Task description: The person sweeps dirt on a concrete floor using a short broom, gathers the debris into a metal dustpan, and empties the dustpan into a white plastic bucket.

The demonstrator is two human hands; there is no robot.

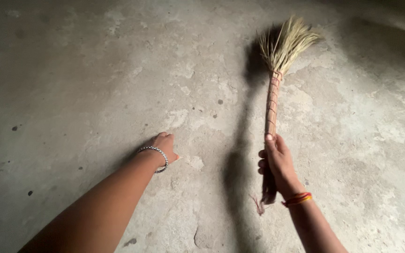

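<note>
Broom [273,100] in the right hand [277,161]: the fingers are clenched around the lower part of its wrapped handle, thumb laid along the shaft, and the straw head fans out above the concrete floor [94,70] toward the far right corner of the view. A frayed tuft hangs below the fist. Red and orange bangles [297,199] circle that wrist. The left hand [164,143] reaches forward over the middle of the floor, holding nothing; whether its fingers are curled or loose cannot be told. A beaded metal bracelet [155,157] sits on its wrist. The broom's shadow falls just left of it.
</note>
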